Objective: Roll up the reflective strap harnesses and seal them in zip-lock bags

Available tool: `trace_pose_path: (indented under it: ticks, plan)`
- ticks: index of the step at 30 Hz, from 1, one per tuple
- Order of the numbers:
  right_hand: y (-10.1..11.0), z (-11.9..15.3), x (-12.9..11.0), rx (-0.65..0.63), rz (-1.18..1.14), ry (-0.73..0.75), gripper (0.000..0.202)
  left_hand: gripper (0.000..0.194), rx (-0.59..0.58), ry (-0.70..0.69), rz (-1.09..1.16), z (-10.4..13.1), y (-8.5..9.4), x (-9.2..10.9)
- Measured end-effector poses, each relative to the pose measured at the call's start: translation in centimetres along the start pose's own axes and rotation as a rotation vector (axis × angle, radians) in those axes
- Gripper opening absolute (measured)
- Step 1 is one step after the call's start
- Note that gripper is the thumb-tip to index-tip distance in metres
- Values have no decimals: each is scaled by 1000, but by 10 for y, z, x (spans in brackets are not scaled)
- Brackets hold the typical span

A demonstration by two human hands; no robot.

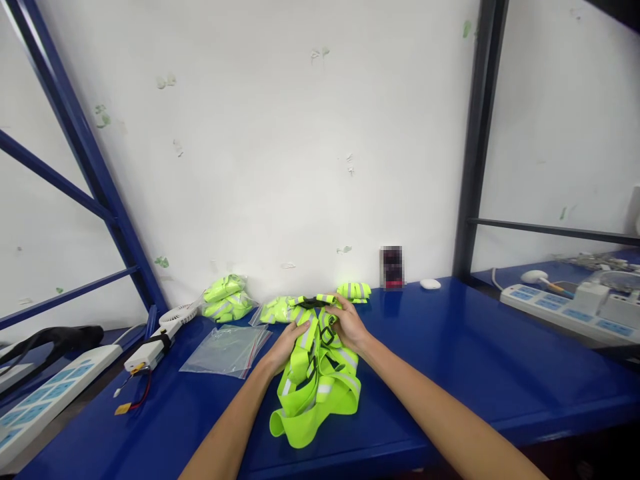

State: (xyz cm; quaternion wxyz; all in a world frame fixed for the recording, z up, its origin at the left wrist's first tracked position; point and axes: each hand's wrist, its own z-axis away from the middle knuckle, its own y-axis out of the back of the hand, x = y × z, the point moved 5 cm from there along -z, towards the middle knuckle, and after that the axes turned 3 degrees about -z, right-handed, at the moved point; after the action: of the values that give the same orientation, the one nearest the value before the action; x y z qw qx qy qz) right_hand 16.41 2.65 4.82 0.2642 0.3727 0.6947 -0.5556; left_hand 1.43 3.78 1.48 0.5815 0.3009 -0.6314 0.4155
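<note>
While the left hand (287, 343) grips the left edge of a yellow-green reflective harness (320, 390) in the head view, the right hand (351, 325) pinches its upper right part between thumb and fingers; some fingertips are hidden by the straps. The harness is bunched at the middle of the blue table (430, 360), its loose loops spreading toward the near edge. Just left of the left hand lie clear plastic bags (225, 350). Farther back, by the wall, sit bagged green bundles (229, 300) at left and a rolled green bundle (356, 291) beyond the right hand. At far right, a white oval object (430, 284) lies near a pixelated dark item (393, 268).
</note>
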Motion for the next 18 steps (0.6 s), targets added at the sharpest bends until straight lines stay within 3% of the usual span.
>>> trace_pose_path:
  ticks: [3,7,12,18]
  plan:
    - [2,1,-2,34,-71,0,23,52,70,-11,47,-3,-3,-6]
    - [-1,4,-4,-56,-153,-8,21,54,131,-44,90,-10,-4,-17]
    - [-3,7,-2,-38,53,2,20,50,230,-55,82,-13,0,-16]
    - [-7,6,-3,-89,103,-11,22,40,81,-41,247,1,-16,-1]
